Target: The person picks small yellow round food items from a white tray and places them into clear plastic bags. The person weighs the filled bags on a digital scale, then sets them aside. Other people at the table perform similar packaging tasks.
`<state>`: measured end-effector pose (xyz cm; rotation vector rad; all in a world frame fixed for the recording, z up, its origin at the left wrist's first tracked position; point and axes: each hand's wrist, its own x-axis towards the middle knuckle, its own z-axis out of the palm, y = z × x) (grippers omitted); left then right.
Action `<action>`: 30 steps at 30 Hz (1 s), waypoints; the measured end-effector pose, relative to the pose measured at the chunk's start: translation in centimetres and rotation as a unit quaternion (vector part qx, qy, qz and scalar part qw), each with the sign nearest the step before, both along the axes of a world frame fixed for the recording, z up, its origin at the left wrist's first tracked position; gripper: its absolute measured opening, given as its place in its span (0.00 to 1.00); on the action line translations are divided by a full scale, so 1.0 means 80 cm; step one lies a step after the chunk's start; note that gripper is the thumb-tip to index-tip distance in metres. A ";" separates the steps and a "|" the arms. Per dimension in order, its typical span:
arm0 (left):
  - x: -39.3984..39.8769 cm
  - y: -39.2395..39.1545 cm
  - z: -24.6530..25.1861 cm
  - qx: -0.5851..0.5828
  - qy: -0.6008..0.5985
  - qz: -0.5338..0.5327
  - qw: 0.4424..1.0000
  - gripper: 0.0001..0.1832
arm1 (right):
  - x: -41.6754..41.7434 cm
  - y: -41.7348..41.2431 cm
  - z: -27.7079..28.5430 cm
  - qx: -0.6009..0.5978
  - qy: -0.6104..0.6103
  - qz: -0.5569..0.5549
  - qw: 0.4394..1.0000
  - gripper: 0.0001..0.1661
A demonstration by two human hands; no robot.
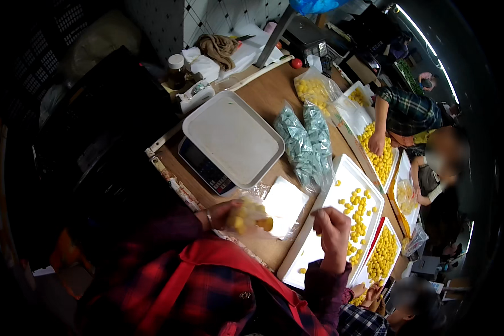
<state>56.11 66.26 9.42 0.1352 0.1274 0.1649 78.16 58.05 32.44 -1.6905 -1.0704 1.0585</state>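
My left hand [222, 213] holds a clear plastic bag with yellow round pieces [248, 216] in it, blurred, near the table's front edge. My right hand [332, 229] is raised over the near rim of a white foam tray [319, 252], fingers curled; whether a piece is between its fingertips is hidden. Scattered yellow pieces [356, 206] lie in that tray. Between my hands is a stack of white sheets [283, 206] on clear plastic. Beyond my left hand stands a digital scale [206, 168] with an empty grey-white plastic tray [235, 138] on top.
Two clear bags of teal packets [304, 143] lie right of the scale, with a bag of yellow pieces [313, 90] behind. Co-workers reach into further trays of yellow pieces [378, 155] at the right. A lidded jar [176, 69] and a white container [196, 98] stand at the back left.
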 end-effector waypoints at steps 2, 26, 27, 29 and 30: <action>-0.032 -0.004 -0.036 -0.027 0.065 0.027 0.997 0.31 | 0.014 0.021 -0.057 -0.023 0.081 -0.054 0.995 0.10; -0.183 -0.004 0.007 -0.026 0.325 0.208 0.922 0.34 | -0.064 0.137 -0.343 -0.042 0.399 -0.096 0.911 0.17; -0.182 -0.003 0.007 -0.032 0.325 0.205 0.923 0.34 | -0.063 0.135 -0.338 -0.050 0.386 -0.098 0.916 0.17; -0.180 0.001 0.008 -0.039 0.320 0.203 0.925 0.34 | -0.059 0.135 -0.345 -0.059 0.397 -0.089 0.912 0.18; -0.180 0.001 0.009 -0.040 0.316 0.207 0.925 0.35 | -0.060 0.136 -0.340 -0.065 0.404 -0.082 0.909 0.18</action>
